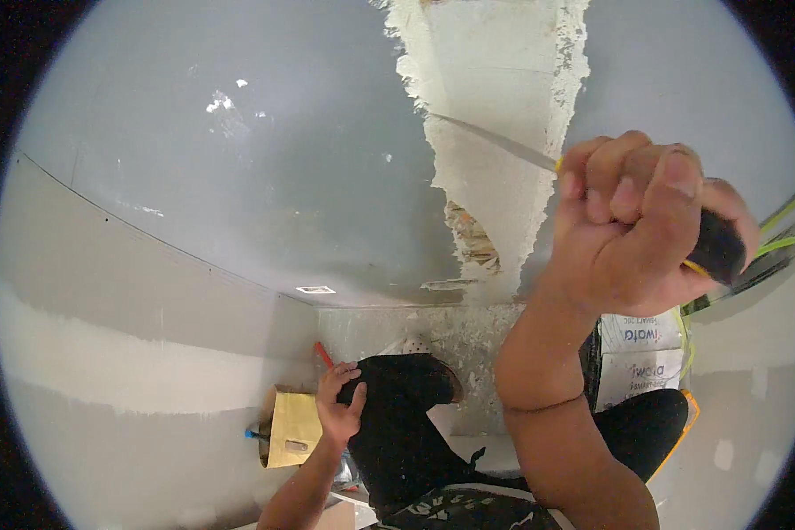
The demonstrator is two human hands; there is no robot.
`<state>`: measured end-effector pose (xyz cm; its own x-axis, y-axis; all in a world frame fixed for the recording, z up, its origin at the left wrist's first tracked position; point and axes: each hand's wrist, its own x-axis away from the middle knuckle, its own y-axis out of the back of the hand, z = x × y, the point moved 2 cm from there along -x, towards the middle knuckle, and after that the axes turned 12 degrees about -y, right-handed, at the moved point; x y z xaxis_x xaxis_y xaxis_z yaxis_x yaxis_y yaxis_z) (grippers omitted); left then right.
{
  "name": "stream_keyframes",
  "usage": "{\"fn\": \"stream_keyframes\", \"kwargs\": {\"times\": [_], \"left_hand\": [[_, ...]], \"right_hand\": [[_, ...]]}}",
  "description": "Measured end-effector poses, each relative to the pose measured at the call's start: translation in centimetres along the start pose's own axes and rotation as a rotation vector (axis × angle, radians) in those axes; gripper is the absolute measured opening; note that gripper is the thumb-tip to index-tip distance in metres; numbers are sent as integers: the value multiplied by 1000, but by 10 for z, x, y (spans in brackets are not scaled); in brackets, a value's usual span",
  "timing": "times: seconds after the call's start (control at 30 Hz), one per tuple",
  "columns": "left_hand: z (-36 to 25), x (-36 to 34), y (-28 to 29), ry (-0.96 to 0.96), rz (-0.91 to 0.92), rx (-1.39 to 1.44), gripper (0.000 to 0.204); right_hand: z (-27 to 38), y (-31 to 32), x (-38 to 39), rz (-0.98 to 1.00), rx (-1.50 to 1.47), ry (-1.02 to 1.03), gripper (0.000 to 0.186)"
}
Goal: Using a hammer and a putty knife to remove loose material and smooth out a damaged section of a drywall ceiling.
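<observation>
My right hand [640, 221] is closed around the black and yellow handle of a drywall saw [495, 141], which has a long, narrow, tapering blade. The blade points left across a pale strip [495, 84] in the grey wall, its tip at the strip's ragged left edge. Whether the tip is in the wall or only against it, I cannot tell. Lower on the strip, a torn hole [474, 240] shows brown, rough material. My left hand [340, 402] rests on my black-trousered left knee, fingers apart, holding nothing.
A yellow box [291, 430] stands at the lower left, with a red-handled thing [323, 353] near it. White packages [640, 358] are stacked to the right, near green cables [779, 243]. A small rectangular opening [315, 290] is low in the wall. The floor [495, 340] is speckled with white residue.
</observation>
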<state>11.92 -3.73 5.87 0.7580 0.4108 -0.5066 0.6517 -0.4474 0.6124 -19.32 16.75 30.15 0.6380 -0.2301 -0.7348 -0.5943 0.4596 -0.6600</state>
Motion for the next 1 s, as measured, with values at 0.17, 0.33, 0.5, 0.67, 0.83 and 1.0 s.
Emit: {"fn": "stream_keyframes", "kwargs": {"times": [0.17,0.33,0.5,0.67,0.83,1.0], "left_hand": [[-1,1,2,-41,52,-43,25],[-2,3,3,9,4,1,26],[2,1,-1,-44,9,-36,26],[-2,1,2,20,24,-32,26],[-9,0,-6,-31,25,-27,26],[1,12,6,2,35,-24,25]], "right_hand": [[-96,18,69,-92,872,-72,22],[-25,-10,35,-170,236,75,22],[-33,14,16,-67,484,93,24],[-1,-10,-13,56,200,-40,21],[-47,29,30,-149,807,27,14],[-34,13,59,-19,496,-4,15]]}}
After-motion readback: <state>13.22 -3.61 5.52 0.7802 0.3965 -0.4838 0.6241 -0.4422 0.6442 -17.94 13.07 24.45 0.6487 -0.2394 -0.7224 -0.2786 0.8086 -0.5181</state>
